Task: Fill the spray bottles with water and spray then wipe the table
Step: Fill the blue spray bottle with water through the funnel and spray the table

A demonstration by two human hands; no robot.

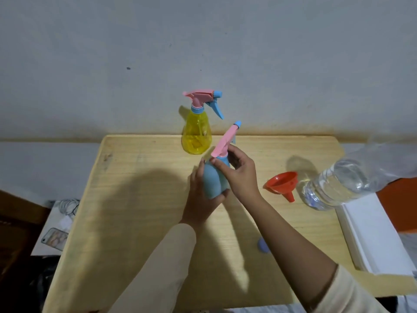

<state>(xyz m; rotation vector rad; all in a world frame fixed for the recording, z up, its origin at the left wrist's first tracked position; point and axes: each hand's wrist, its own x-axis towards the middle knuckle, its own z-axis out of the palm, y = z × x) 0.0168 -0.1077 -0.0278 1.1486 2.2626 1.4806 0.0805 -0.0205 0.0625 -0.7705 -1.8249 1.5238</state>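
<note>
One blue bottle (213,184), one yellow bottle (196,134)

Dim, soft-focus wide-angle view; arm shadows darken the table (140,177).

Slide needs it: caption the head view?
Left hand holds the blue spray bottle, right hand grips its neck; funnel and water bottle nearby.

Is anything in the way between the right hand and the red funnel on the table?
Nothing visible is. The right hand grips the blue bottle at its neck. The funnel lies to its right on the table, and the water bottle is beyond the funnel, not between them.
</note>
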